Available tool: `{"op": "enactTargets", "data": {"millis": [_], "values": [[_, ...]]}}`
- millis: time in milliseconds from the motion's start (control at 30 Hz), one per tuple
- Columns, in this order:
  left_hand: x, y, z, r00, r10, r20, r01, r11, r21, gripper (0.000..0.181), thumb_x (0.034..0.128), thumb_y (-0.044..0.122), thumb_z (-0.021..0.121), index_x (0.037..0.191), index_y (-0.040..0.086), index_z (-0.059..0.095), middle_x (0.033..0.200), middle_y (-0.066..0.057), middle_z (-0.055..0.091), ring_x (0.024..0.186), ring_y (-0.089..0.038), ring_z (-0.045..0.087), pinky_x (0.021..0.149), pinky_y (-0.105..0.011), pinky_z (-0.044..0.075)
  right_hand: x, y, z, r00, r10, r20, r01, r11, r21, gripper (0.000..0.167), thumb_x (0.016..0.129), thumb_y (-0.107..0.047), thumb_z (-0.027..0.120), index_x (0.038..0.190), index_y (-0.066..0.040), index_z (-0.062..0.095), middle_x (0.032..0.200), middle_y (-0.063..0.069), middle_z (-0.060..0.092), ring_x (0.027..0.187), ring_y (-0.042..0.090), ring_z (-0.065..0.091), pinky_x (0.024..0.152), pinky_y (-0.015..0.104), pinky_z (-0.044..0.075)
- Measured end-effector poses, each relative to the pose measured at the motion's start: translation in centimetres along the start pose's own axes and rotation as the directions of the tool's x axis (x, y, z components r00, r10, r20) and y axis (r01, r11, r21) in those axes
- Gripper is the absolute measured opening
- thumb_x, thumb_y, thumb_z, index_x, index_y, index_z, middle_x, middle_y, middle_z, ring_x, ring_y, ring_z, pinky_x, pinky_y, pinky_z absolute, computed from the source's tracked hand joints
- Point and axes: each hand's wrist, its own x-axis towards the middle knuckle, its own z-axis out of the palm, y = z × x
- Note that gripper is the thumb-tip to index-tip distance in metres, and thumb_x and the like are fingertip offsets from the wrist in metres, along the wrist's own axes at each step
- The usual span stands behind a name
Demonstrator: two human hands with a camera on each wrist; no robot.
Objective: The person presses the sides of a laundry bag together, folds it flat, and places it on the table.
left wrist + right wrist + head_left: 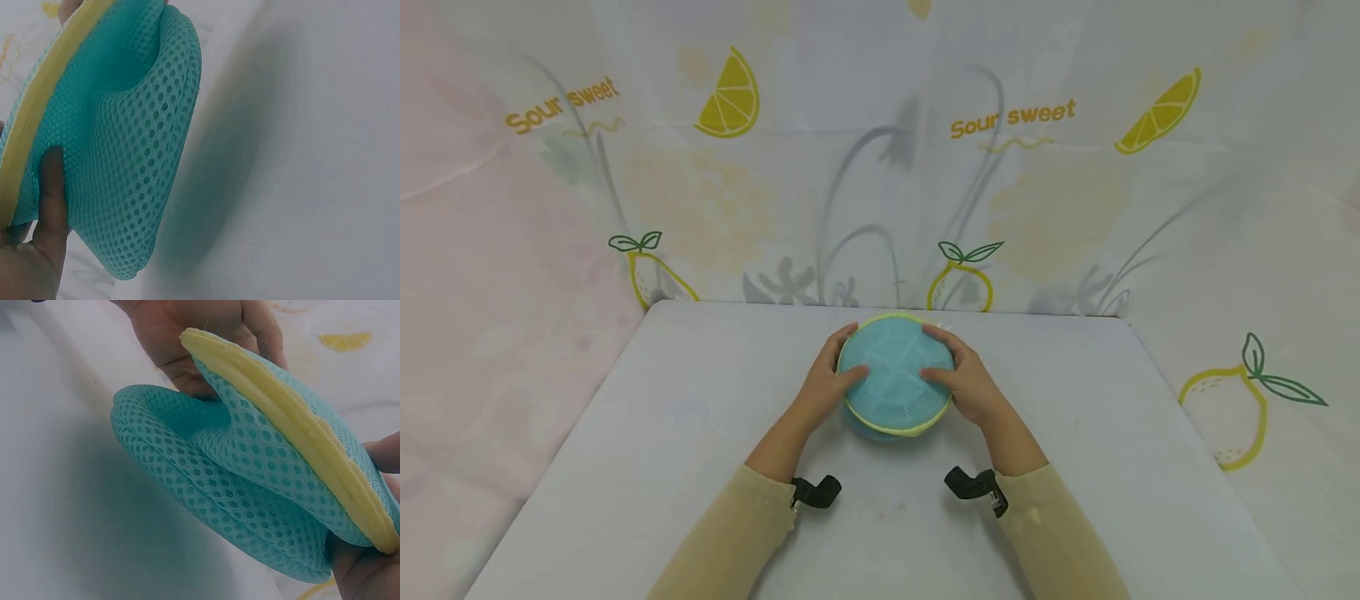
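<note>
A round teal mesh laundry bag (895,375) with yellow edging is held up over the middle of the table's far half. My left hand (826,385) grips its left side, thumb on the upper face. On the opposite side my right hand (973,385) holds it the same way. Seen from the left wrist, the soft mesh side (134,144) sags in a fold below the yellow band (47,94). The right wrist view shows the folded mesh wall (219,481) hanging under the yellow band (294,425). The fingers beneath are partly hidden.
The white table (700,417) spreads out on all sides of the bag, which casts a shadow on it. Behind stands a pale curtain (865,192) printed with lemons. Black wrist mounts (818,492) sit at both sleeve cuffs.
</note>
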Motion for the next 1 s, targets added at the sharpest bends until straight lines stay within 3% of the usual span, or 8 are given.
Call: {"op": "enactTargets", "data": {"millis": [233,467,533,700,1000], "values": [[-0.2,0.0,0.1,1.0,-0.008,0.022,0.008,1.0,-0.024,0.073,0.0975,0.009,0.065,0.158,0.009,0.024,0.16,-0.021,0.027,0.147,-0.037,0.027,0.119,-0.051,0.022,-0.1,0.0,-0.1,1.0,0.009,0.028,-0.008,0.999,-0.045,0.077,0.085,0.014,0.066,0.153,-0.007,0.038,0.164,0.007,0.022,0.149,0.027,0.022,0.119,0.046,0.023],[-0.1,-0.3,0.3,0.999,-0.026,0.027,0.027,0.999,-0.034,0.071,0.0959,0.007,0.066,0.156,0.008,0.029,0.165,-0.014,0.02,0.152,-0.031,0.016,0.122,-0.045,0.015,-0.1,-0.3,0.0,0.997,0.035,0.065,-0.027,0.992,-0.123,0.075,0.088,0.008,0.065,0.154,-0.013,0.036,0.166,0.004,0.015,0.152,0.026,0.014,0.12,0.046,0.021],[0.2,-1.0,0.3,0.999,-0.045,0.019,0.046,0.998,-0.042,0.07,0.095,0.006,0.067,0.155,0.008,0.031,0.165,-0.012,0.021,0.152,-0.03,0.014,0.122,-0.044,0.014,-0.1,-0.3,0.1,0.996,0.042,0.076,-0.031,0.99,-0.138,0.074,0.09,0.006,0.065,0.155,-0.013,0.036,0.167,0.004,0.013,0.152,0.026,0.013,0.12,0.047,0.021],[1.0,-3.1,0.3,0.998,-0.063,-0.032,0.06,0.994,-0.088,0.072,0.0918,0.004,0.071,0.154,0.011,0.036,0.164,-0.009,0.025,0.152,-0.028,0.016,0.122,-0.042,0.015,-0.1,-0.2,0.1,0.994,0.048,0.094,-0.032,0.985,-0.167,0.07,0.093,0.002,0.064,0.155,-0.013,0.034,0.167,0.005,0.011,0.152,0.028,0.012,0.119,0.049,0.021],[1.3,-3.4,0.7,0.989,-0.031,-0.145,0.011,0.991,-0.135,0.071,0.0882,0.0,0.074,0.15,0.017,0.044,0.16,-0.005,0.033,0.149,-0.024,0.026,0.121,-0.041,0.021,-0.1,-0.2,0.1,0.997,0.044,0.07,-0.03,0.982,-0.185,0.067,0.096,-0.006,0.064,0.155,-0.016,0.034,0.166,0.005,0.015,0.152,0.026,0.015,0.12,0.047,0.02]]}}
